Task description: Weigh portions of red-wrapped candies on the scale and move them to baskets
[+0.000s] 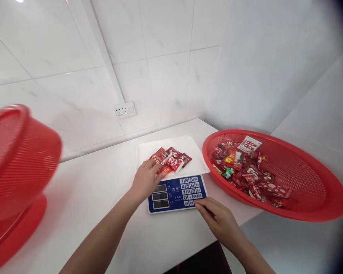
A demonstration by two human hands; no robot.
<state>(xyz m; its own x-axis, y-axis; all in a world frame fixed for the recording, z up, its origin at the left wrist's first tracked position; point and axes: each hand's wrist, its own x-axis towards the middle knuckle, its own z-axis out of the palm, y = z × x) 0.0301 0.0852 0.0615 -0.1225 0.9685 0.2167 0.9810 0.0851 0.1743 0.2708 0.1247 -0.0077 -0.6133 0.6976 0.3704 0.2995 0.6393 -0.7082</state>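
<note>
My left hand (147, 179) reaches onto the white weighing pan (144, 151), its thumb and fingers around the near left side of a small pile of red snack packets (174, 160). Part of the pile is hidden by the fingers. In front of the pan is the scale's blue keypad panel (175, 198), with number keys and several dark display windows. My right hand (217, 215) is at the panel's lower right corner. Its thumb and index finger are pressed together by the bottom keys, and I see nothing between them.
A large red perforated basket (308, 179) holding many small wrapped snacks (245, 171) stands tilted at right, overhanging the table edge. At left are stacked red baskets (31, 163), partly out of view. A wall socket (125, 110) sits behind the white table (102, 182).
</note>
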